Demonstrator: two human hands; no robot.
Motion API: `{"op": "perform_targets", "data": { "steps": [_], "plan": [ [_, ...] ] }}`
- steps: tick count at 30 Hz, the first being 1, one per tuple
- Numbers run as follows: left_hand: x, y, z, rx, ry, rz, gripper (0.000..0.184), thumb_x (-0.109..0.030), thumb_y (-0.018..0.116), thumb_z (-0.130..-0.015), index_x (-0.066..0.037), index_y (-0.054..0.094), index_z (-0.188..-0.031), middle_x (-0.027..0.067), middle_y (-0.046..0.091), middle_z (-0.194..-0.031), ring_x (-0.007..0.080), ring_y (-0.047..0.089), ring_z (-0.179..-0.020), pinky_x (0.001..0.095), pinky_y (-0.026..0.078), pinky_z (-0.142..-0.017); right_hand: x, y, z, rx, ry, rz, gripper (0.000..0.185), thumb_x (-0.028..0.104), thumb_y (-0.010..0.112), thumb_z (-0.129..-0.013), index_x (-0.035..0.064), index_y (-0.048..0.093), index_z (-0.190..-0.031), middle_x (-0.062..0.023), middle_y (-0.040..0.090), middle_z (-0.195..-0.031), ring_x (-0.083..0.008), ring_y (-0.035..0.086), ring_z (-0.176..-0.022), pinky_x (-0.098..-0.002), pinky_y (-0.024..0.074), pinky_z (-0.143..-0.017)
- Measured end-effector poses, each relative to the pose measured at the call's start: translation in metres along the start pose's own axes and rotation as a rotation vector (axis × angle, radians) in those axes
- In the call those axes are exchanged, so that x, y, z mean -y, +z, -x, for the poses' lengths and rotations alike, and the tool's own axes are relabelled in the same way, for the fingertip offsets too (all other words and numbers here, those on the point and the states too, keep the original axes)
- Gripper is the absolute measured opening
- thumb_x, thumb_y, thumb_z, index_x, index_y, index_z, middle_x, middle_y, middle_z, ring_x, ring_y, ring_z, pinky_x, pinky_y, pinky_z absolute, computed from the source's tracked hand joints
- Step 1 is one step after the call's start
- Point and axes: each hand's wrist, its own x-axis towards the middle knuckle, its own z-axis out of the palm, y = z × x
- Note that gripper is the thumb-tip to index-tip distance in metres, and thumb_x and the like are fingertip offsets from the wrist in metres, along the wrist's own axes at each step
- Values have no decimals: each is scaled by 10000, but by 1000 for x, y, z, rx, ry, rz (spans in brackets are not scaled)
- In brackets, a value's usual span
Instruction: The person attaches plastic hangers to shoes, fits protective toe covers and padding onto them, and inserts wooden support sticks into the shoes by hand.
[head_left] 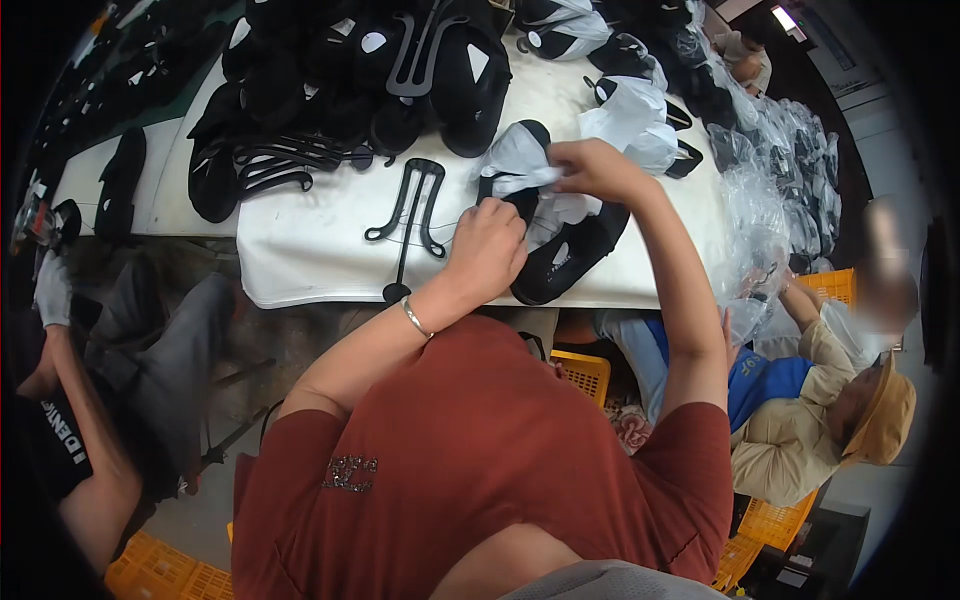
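In front of me on the white tabletop, my left hand (488, 248) has its fingers closed at the heel end of a black shoe (537, 131). Crumpled white paper (512, 158) sits at that shoe's opening. My right hand (602, 172) pinches the edge of this paper, its fingertips partly hidden. Close beside lies a second black shoe (578, 258), with pale paper at its opening. Left of my left hand is a black plastic shoe hanger (408, 205) with a long stem, flat on the table and touched by neither hand.
Black shoes (475, 90) and more hangers (290, 160) are heaped at the back left. Paper-stuffed shoes (640, 125) stand behind my right hand; plastic-bagged shoes (790, 180) line the right edge. A co-worker (790, 420) handles bags at right. Another person's gloved hand (52, 290) is at left.
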Motion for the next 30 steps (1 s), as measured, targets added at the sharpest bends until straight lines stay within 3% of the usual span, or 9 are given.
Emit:
{"op": "perform_targets", "data": {
  "steps": [3,5,8,11,12,15,21,25,30],
  "plan": [
    [11,-11,0,-157,25,168,188,-145,721,-834,3,611,-874,149,616,-1079,345,565,-1057,422,487,-870,-49,-19,43,-129,40,-146,255,18,680,-721,9,628,-971,-16,580,-760,-120,537,-716,-309,447,-656],
    [15,-22,0,-187,46,334,183,-115,707,-848,23,588,-868,157,612,-1093,355,566,-1033,416,482,-859,-88,-25,63,-340,302,-351,263,-2,685,-768,15,662,-1029,-18,643,-826,-107,605,-740,-274,494,-666],
    [18,-30,0,-119,232,354,171,-61,719,-836,17,568,-851,158,604,-1097,355,566,-1057,419,483,-870,-124,-27,73,-667,551,-713,238,-6,701,-829,1,675,-1065,-53,679,-906,-171,680,-861,-300,575,-701],
    [23,-41,-12,-10,375,365,181,-31,733,-819,12,557,-829,160,596,-1097,352,567,-1096,424,485,-896,-184,-22,67,-927,564,-1066,362,-70,708,-798,-7,627,-1145,-99,671,-1012,-232,689,-886,-355,617,-734],
    [24,-47,-18,18,387,351,185,-36,734,-820,12,555,-822,160,595,-1099,353,566,-1098,425,485,-897,-194,-25,63,-1040,510,-1122,304,-28,701,-852,-26,599,-1138,-164,679,-1082,-316,714,-933,-448,616,-820],
    [32,-54,-31,87,363,336,189,-51,728,-828,13,551,-811,161,597,-1101,355,566,-1096,427,484,-902,-217,-46,66,-1275,312,-1214,283,-65,660,-847,-18,586,-1116,-150,665,-1053,-306,706,-912,-439,611,-803],
    [35,-33,-40,49,289,104,159,-44,714,-803,23,592,-881,166,588,-1100,377,552,-1091,456,480,-915,-230,-117,136,-1385,250,-1097,333,-154,606,-817,-22,570,-1120,-124,661,-969,-288,699,-819,-405,616,-694],
    [26,-16,-34,10,155,82,177,-32,731,-792,24,604,-900,206,595,-1186,404,548,-1158,486,464,-974,-267,-136,216,-1778,314,-1026,396,-141,699,-779,-79,568,-1147,-178,647,-1040,-345,697,-890,-444,646,-766],
    [21,-4,-32,-97,76,73,278,-44,743,-815,-9,656,-1076,204,550,-1358,411,527,-1218,472,459,-1002,-331,-106,318,-2058,463,-733,330,-107,690,-792,-79,607,-1110,-144,663,-984,-260,695,-855,-379,618,-735]
  ]
}}
